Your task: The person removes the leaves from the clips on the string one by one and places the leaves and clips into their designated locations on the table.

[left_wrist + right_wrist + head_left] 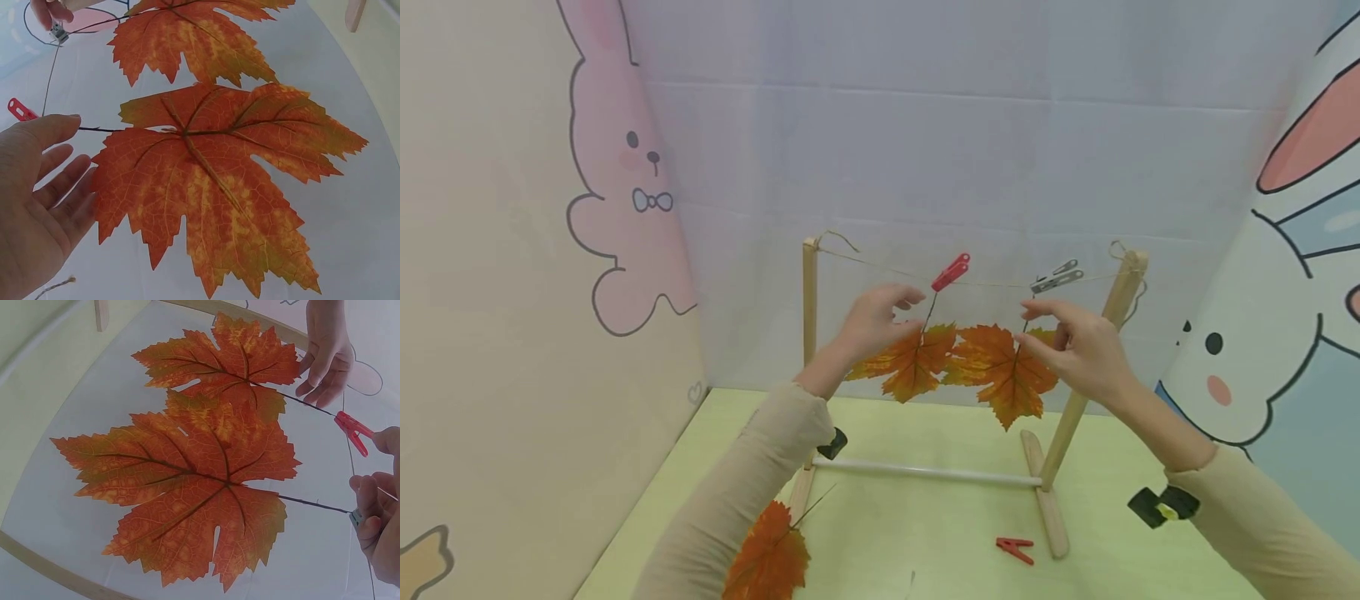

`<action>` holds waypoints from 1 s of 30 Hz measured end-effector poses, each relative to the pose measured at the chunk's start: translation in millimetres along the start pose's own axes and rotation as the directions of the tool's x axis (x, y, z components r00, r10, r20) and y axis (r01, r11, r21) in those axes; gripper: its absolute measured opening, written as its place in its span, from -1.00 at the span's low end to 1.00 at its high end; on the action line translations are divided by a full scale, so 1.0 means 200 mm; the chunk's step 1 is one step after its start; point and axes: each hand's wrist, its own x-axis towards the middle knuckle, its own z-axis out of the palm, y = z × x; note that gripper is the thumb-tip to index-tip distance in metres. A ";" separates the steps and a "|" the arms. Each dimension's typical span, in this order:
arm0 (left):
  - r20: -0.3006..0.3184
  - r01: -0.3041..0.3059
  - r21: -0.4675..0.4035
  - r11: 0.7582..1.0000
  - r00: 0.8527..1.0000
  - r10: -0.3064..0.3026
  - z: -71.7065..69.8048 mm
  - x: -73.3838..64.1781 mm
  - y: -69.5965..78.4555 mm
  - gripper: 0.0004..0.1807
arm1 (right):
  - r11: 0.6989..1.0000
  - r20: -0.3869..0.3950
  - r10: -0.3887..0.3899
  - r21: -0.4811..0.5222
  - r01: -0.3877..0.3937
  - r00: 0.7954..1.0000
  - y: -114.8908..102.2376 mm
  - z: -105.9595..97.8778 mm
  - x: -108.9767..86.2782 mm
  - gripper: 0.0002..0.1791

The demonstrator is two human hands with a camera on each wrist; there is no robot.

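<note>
Leaves: Three orange autumn leaves are in sight; the left leaf (925, 367) and the right leaf (1011, 375) hang side by side from a string (1000, 286), their edges overlapping as the head camera sees them, while the third leaf (775, 554) lies on the table (925, 533), partly hidden by a sleeve (767, 450).
Direction: Both hung leaves point tip down, stem up, their long axes steep and leaning, with the stem ends toward the right post (1120, 292); the third leaf's stem points up and right, its axis slanting across the table.
Clips: Three; a red clip (951, 272) grips the left leaf's stem, a grey clip (1048, 284) the right leaf's, and a spare red clip (1011, 543) lies on the table.
Left hand (880, 321): Loosely open beside the left leaf's stem, thumb and fingers apart, gripping nothing.
Right hand (1086, 342): Just below the grey clip, thumb and forefinger parted about the stem, other fingers bent; whether a fingertip touches stem or clip cannot be told.
Frame: Two wooden posts, the right one and the left post (809, 308), carry one string; one white bar (925, 472) joins them below.
Backdrop: Two cartoon rabbits, a pink rabbit (617, 183) left and a white rabbit (1247, 367) right.
</note>
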 end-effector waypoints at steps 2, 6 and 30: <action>-0.008 0.003 0.007 1.000 1.000 -0.003 0.01 0.01 0.00 -0.65 | 1.000 0.000 -0.005 0.000 0.005 1.000 0.00 0.00 0.00 -0.58; -0.038 0.021 0.030 0.999 0.999 -0.020 0.03 0.02 0.01 -0.68 | 1.000 0.004 -0.004 -0.001 0.004 1.000 0.00 0.00 0.01 -0.58; -0.085 0.001 0.003 1.000 0.996 0.000 0.12 0.04 0.01 -0.84 | 0.996 -0.021 -0.084 -0.010 0.084 0.996 -0.04 -0.01 0.13 -0.59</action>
